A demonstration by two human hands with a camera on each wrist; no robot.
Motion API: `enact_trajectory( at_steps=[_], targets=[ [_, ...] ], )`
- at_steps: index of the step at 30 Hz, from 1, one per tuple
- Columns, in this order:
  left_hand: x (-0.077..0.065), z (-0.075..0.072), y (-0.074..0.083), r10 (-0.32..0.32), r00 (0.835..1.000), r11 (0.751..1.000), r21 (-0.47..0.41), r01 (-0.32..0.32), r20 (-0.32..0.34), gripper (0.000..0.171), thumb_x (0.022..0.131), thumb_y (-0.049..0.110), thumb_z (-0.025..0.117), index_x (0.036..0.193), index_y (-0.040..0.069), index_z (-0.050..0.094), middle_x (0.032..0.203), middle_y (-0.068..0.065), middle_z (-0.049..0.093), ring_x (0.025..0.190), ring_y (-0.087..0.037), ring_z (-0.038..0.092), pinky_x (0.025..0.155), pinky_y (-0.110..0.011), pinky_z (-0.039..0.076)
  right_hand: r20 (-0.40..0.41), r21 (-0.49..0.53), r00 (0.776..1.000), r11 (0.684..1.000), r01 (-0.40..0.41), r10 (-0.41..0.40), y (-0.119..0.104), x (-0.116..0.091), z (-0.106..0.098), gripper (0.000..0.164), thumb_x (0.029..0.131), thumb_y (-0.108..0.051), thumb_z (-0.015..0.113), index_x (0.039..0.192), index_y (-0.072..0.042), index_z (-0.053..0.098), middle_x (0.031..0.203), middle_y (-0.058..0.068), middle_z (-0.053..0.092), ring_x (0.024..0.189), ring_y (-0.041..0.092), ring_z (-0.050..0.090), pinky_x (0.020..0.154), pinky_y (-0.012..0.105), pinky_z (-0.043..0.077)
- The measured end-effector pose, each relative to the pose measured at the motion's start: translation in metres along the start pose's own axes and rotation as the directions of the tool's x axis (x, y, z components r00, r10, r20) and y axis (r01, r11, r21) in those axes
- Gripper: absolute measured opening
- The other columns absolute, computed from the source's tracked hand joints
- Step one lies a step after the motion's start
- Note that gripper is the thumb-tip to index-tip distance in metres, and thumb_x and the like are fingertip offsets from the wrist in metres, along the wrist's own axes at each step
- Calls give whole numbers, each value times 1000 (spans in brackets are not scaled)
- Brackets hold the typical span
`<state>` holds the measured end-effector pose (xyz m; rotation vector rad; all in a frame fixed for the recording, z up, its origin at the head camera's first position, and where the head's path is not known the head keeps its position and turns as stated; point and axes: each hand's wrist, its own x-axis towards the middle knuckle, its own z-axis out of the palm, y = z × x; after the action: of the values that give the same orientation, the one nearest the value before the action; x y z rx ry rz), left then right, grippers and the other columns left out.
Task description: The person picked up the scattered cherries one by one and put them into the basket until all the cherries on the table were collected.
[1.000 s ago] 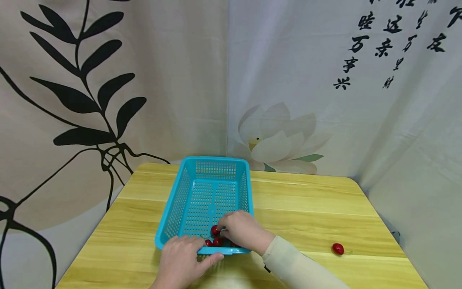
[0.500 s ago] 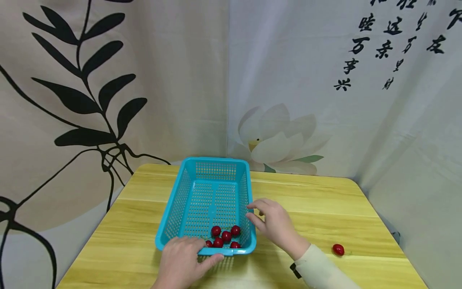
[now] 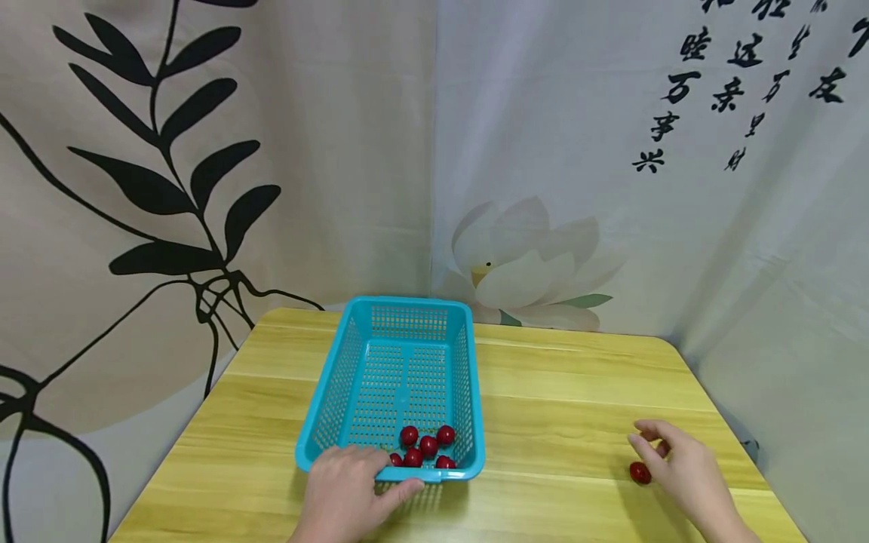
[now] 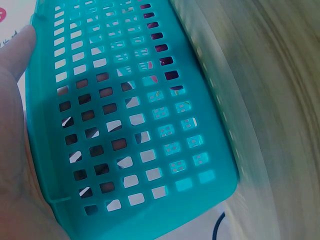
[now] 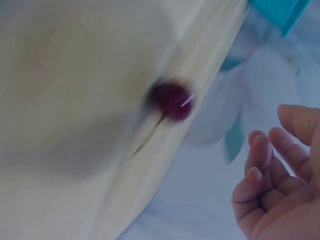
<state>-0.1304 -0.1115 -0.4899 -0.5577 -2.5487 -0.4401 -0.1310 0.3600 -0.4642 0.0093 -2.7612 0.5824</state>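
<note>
My left hand [image 3: 349, 486] grips the near rim of a blue perforated plastic basket [image 3: 410, 302], thumb outside and fingers over the edge. Several red cherries [image 3: 428, 446] lie at the basket's near end; one is partly hidden by that hand's fingers. In the left wrist view the hand [image 4: 15, 135] lies along the rim, against the basket's holed wall [image 4: 192, 65]. A lone cherry [image 3: 640, 473] rests on the table at the right. Just above it hovers my right hand [image 3: 689, 471], fingers loosely bent and holding nothing. The right wrist view shows this cherry [image 5: 172, 101] with its stem, apart from the fingers.
A yellow wood-grain table [image 3: 543, 422] bears everything. Behind it hangs a pale curtain [image 3: 353, 151] printed with dark leaves, a lotus and black characters. The table's right edge runs close past the right hand.
My right hand has come out of the basket, where it was among the cherries, and moved right to the lone cherry. The left hand has stayed on the rim.
</note>
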Motion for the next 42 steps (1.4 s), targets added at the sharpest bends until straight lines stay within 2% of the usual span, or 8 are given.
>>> enact_trajectory(
  at_steps=[4,9,16,23,29,35,38,42],
  targets=[
    [0,0,0,2,1000,1000,5,-2,-4,57,76,78,61,73,22,73,77,4,73,73,-16,66,62,-38,50,32,-43,992,992,-123,124,32,-15,-13,37,97,-32,65,112,2,68,86,4,68,63,14,54,50,31,45],
    [0,-1,0,8,1000,1000,6,-7,-21,56,76,78,62,70,22,71,75,4,72,70,-14,65,60,-36,49,70,-53,977,979,-197,201,46,-22,-18,46,97,-38,62,116,5,66,86,4,68,64,15,56,52,33,45],
    [-1,1,1,15,1000,1000,-1,-15,-23,57,76,78,61,73,22,74,78,4,73,74,-16,66,63,-38,51,113,-43,980,986,-161,165,46,-26,-10,50,94,-41,66,118,2,67,96,10,70,69,14,60,55,35,48],
    [0,1,1,14,999,1000,-1,-14,-29,56,75,78,63,73,22,74,78,3,74,75,-16,66,63,-38,51,243,-43,955,986,-162,168,41,-25,-5,58,90,-49,68,125,-3,64,78,-2,67,64,12,57,57,37,48],
    [0,0,0,12,999,1000,-5,-12,-38,54,74,77,65,71,23,73,74,4,73,72,-15,66,61,-37,50,278,-80,947,986,-147,164,43,-22,4,55,88,-45,71,124,-3,66,73,-2,59,59,14,50,54,35,43],
    [-1,1,-1,24,998,1000,-3,-24,-51,54,74,76,65,69,23,72,73,5,73,70,-14,66,58,-35,49,281,-121,951,988,-99,130,43,-22,10,48,87,-41,73,119,-5,69,86,3,62,63,14,46,55,34,41],
    [0,1,-1,26,998,1000,-7,-26,-51,53,74,76,66,69,23,72,74,4,73,71,-14,66,59,-36,50,273,-123,955,989,-82,113,43,-22,13,44,86,-40,74,116,-7,70,99,9,67,67,14,51,58,38,47],
    [-1,1,-1,23,999,1000,-10,-23,-39,55,75,76,64,72,22,74,78,3,74,74,-16,67,62,-38,51,252,-118,964,991,-57,86,45,-23,18,40,85,-36,77,112,-8,72,105,15,68,73,16,59,65,46,54]
  ],
)
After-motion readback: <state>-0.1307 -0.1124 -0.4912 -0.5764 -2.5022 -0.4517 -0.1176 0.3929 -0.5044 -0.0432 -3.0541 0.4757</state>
